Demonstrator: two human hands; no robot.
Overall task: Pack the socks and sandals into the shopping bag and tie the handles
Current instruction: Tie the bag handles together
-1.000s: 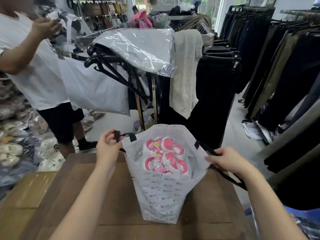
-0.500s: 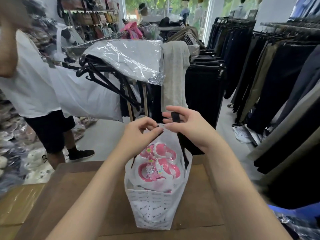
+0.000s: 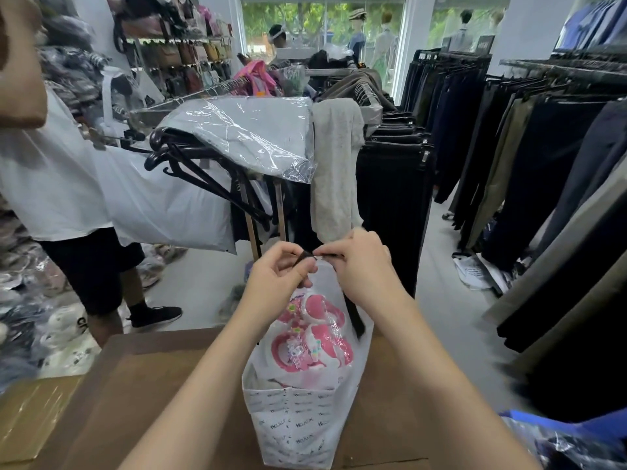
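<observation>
A white printed shopping bag (image 3: 298, 425) stands upright on the brown table (image 3: 163, 395). Pink and white sandals (image 3: 312, 337) wrapped in clear plastic show through its open top. Pale fabric, maybe the socks, lies under them at the bag's left wall. My left hand (image 3: 274, 279) and my right hand (image 3: 359, 266) meet above the bag's mouth. Each pinches a black handle strap (image 3: 307, 255), and the straps cross between my fingertips. A further length of black strap (image 3: 354, 313) hangs down inside the bag's right side.
A person in a white shirt and black shorts (image 3: 68, 184) stands at the left by piles of packed shoes. A rack with black hangers and a plastic-wrapped garment (image 3: 237, 134) is straight ahead. Trouser racks (image 3: 543, 171) line the right. A cardboard box (image 3: 30, 422) sits at the table's left.
My hands came from the bag's two sides to meet above its mouth, drawing the handles together. They now hold the straps closer and lower, crossed between the fingertips.
</observation>
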